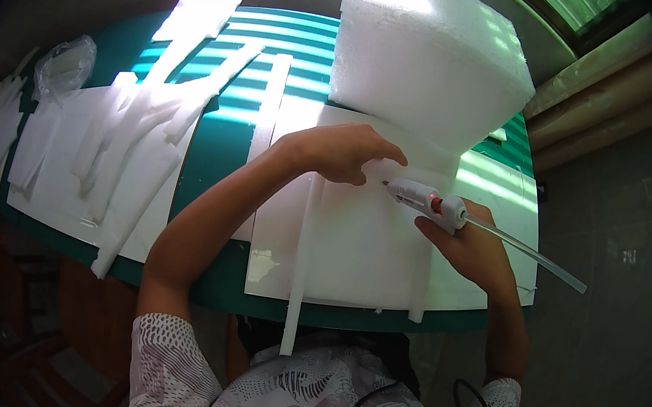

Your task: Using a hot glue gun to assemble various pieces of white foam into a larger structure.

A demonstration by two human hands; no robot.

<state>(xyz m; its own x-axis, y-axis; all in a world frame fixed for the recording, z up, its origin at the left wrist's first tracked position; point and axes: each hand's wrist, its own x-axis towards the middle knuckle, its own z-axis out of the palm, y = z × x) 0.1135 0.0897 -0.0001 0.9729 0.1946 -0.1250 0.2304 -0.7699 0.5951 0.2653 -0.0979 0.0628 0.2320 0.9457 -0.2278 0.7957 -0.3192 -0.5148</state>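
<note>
My right hand [473, 250] is wrapped around a white hot glue gun [416, 197]. A small red light glows on the gun, and a long translucent glue stick [535, 255] sticks out of its back end. The nozzle points left, close to the fingertips of my left hand [340, 152]. That hand is closed at the edge of a white foam sheet [370, 245], with thumb and forefinger on either side of it. A narrow foam strip [298, 281] runs along the sheet's left side and hangs past the table's front edge.
Behind my hands stands a large white foam block [434, 54]. Several cut foam strips [132, 155] lie in a loose pile on the left of the green table [206, 282]. A clear plastic bag [66, 66] lies at the far left, and a curtain [600, 91] hangs at right.
</note>
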